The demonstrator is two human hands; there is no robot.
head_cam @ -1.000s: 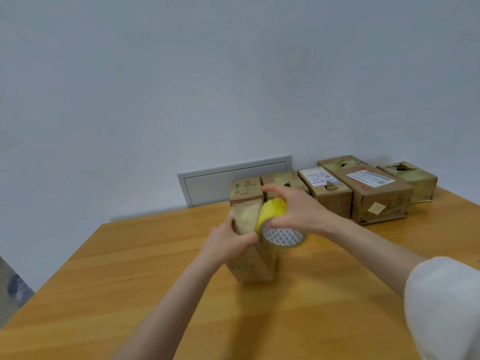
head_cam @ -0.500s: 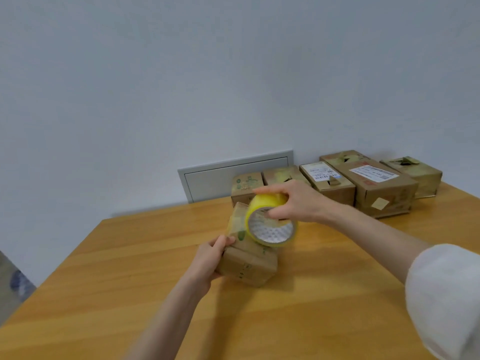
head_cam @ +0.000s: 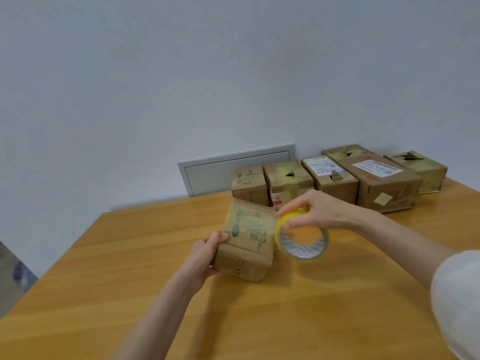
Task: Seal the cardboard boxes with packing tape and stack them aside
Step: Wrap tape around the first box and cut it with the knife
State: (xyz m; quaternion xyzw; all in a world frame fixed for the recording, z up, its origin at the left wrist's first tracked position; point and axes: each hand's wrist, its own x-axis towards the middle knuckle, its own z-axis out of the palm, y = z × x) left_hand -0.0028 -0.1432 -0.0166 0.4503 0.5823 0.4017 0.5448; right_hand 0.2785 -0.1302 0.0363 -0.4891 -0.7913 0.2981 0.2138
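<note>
I see a small cardboard box (head_cam: pixel 246 242) with green print in the middle of the wooden table (head_cam: pixel 155 255). My left hand (head_cam: pixel 205 255) is at the box's 8 o'clock. Its fingers curl round the near left corner and its thumb lies on top. My right hand (head_cam: pixel 319 210) pinches the top of a yellow tape roll (head_cam: pixel 298 250) between thumb and fingers. The roll stands on edge at the box's 3 o'clock, right against its side. I cannot tell if the box sits flat. At 1 o'clock a row of taped boxes (head_cam: pixel 332 180) stands along the wall, in front of a grey wall panel (head_cam: pixel 233 165).
</note>
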